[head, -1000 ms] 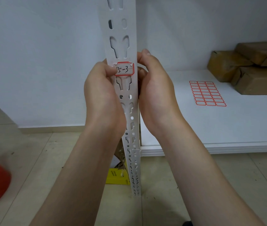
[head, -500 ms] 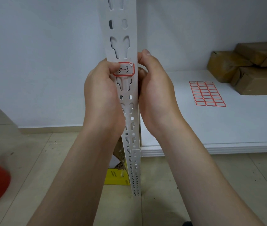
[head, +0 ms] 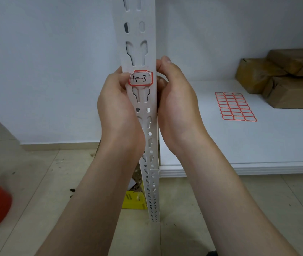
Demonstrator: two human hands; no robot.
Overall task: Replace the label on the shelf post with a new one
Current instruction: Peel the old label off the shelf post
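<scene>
The white shelf [head: 258,141] runs off to the right, carrying brown parcels [head: 284,76] at the back and a sheet of blank red-bordered labels [head: 235,106] lying flat, well apart from both hands. At its front left corner stands the perforated shelf post [head: 141,52], upright and filling the middle of the view.

The right hand [head: 176,100] wraps the post's right edge from behind, thumb up beside the label; its fingers are curled round the metal, bracing it. The left hand [head: 117,108] sits against the post's left side, its fingers [head: 123,76] bent in and pinched at the label's left edge.

The old label [head: 141,78], red-bordered and handwritten "15-3", is stuck across the post between two keyhole slots. A second ago its top edge lay mostly flat; now that edge is torn and curled, with white ragged paper showing at the upper left and right corners, and the left fingertips have slid back off the writing, so all the characters show. Peeling has begun but is tearing rather than lifting cleanly, so removal looks barely started, and the new label is not yet picked.
</scene>
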